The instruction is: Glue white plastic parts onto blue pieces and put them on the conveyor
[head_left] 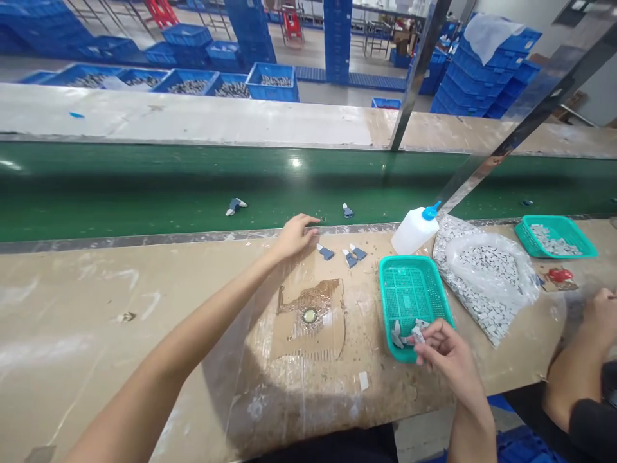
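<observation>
My left hand reaches to the edge of the green belt, its fingers stretched out and holding nothing. Just to its right, a dark grey part with a white tip lies on the cardboard-covered table. Two similar grey parts lie a little further right. Over the near end of a green plastic basket, my right hand pinches a small white plastic piece between thumb and fingers. A few more white pieces rest in that end of the basket.
A white squeeze bottle with a blue cap stands behind the basket. Right of it sits an open bag of small pieces, then another green basket. Grey parts lie on the green belt. A co-worker's arm is at right.
</observation>
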Demonstrator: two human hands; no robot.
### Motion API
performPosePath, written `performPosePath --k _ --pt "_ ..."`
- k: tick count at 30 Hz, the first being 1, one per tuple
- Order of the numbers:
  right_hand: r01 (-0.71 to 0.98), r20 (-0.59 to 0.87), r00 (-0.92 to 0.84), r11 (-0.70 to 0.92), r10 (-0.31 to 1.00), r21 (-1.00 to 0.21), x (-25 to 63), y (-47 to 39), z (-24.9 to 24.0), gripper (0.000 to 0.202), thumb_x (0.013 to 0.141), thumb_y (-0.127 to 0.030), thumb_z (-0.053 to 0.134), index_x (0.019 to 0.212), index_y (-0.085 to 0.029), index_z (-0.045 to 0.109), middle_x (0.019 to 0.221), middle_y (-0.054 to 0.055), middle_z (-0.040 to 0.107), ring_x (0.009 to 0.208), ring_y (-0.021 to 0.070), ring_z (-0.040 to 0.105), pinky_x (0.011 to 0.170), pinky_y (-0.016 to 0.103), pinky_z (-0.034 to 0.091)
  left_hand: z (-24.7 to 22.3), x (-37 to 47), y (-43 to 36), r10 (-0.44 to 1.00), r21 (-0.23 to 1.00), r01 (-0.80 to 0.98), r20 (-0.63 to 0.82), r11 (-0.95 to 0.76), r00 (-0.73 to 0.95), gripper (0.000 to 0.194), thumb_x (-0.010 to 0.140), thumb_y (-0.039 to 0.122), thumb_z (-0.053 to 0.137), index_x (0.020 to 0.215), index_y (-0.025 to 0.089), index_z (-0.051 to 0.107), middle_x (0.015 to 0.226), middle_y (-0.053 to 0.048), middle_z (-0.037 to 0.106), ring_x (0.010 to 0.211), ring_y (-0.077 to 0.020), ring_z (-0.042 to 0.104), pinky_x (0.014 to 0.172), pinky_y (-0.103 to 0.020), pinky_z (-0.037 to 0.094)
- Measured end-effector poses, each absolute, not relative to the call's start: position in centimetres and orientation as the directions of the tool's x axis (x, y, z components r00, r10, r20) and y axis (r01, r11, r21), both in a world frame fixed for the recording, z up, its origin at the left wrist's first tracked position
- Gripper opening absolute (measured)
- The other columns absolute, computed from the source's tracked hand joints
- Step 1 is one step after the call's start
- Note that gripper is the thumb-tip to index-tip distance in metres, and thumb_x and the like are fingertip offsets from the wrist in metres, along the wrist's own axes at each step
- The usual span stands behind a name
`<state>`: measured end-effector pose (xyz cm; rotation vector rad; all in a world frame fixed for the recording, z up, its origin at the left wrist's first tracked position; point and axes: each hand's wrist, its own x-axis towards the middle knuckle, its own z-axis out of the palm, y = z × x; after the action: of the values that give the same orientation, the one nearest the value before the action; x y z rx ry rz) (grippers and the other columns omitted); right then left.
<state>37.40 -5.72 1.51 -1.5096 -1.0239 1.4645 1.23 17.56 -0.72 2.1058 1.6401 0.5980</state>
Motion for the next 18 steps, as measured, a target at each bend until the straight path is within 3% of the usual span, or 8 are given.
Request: performPosePath --k 4,6,8,11,13,15,18 --pt "-0.049 -0.389 0.032 -0.387 0.921 -0.921 36.2 -6.1 1.5 0.051 0.063 -0.042 0.088 0.108 -0.022 0.075 0.066 0.002 0.069 0.048 0.0151 0.061 0.038 0.022 0.044 -1.4 4.8 20.2 0.931 0.561 0.747 0.151 -0.357 0.332 0.045 0.092 0.009 0.041 0.136 0.008 0.053 0.146 -0.019 0.05 0.139 -0.0268 0.042 0.117 -0.044 0.031" --pt "-0.057 -0.37 0.047 -0.367 0.928 -0.928 35.7 -6.2 1.5 0.044 0.062 -0.044 0.088 0.098 -0.02 0.079 0.069 0.006 0.072 0.047 0.0142 0.059 0.039 0.023 0.044 -1.6 6.1 22.3 0.915 0.568 0.725 0.148 -0.39 0.376 0.052 0.088 0.001 0.041 0.138 0.009 0.052 0.154 -0.017 0.042 0.146 -0.0246 0.032 0.12 -0.043 0.026" --pt "-0.056 -0.343 0.072 -0.34 0.937 -0.939 35.4 -6.5 1.6 0.039 0.061 -0.046 0.089 0.088 -0.019 0.081 0.075 0.009 0.075 0.048 0.0144 0.059 0.04 0.025 0.046 -1.8 7.0 24.0 0.91 0.582 0.715 0.119 -0.389 0.398 0.052 0.081 -0.003 0.046 0.129 0.011 0.058 0.151 -0.016 0.047 0.147 -0.0264 0.032 0.119 -0.046 0.028" --pt "-0.024 -0.329 0.06 -0.328 0.942 -0.944 35.2 -7.5 1.9 0.034 0.062 -0.045 0.089 0.086 -0.021 0.082 0.071 0.008 0.074 0.051 0.0142 0.059 0.047 0.026 0.051 -2.0 7.1 25.2 0.927 0.611 0.716 0.083 -0.337 0.366 0.035 0.075 -0.003 0.053 0.104 0.012 0.068 0.125 -0.017 0.066 0.135 -0.0322 0.047 0.112 -0.048 0.037" --pt "-0.014 -0.35 0.004 -0.35 0.937 -0.937 34.9 -8.4 2.1 0.032 0.065 -0.044 0.088 0.087 -0.022 0.082 0.068 0.006 0.072 0.052 0.0142 0.06 0.051 0.026 0.053 -1.8 6.5 24.9 0.945 0.636 0.71 0.097 -0.301 0.314 0.022 0.076 0.002 0.06 0.093 0.014 0.067 0.11 -0.015 0.07 0.123 -0.0332 0.056 0.107 -0.046 0.042" --pt "-0.029 -0.367 -0.033 -0.368 0.93 -0.929 34.3 -9.2 2.1 0.033 0.066 -0.047 0.087 0.088 -0.023 0.082 0.07 0.005 0.07 0.051 0.0135 0.06 0.05 0.026 0.053 -1.5 5.7 23.7 0.963 0.67 0.695 0.131 -0.261 0.236 0.018 0.076 0.011 0.069 0.093 0.015 0.064 0.104 -0.013 0.068 0.113 -0.0319 0.06 0.102 -0.044 0.045" --pt "-0.006 -0.351 -0.127 -0.355 0.928 -0.935 32.3 -9.3 2.1 0.037 0.069 -0.051 0.085 0.094 -0.026 0.083 0.075 0.004 0.066 0.049 0.0107 0.056 0.043 0.022 0.048 -0.8 4.5 20.2 0.987 0.764 0.625 0.135 -0.161 0.089 0.028 0.081 0.026 0.072 0.102 0.016 0.056 0.097 -0.009 0.064 0.092 -0.0245 0.062 0.086 -0.037 0.05"
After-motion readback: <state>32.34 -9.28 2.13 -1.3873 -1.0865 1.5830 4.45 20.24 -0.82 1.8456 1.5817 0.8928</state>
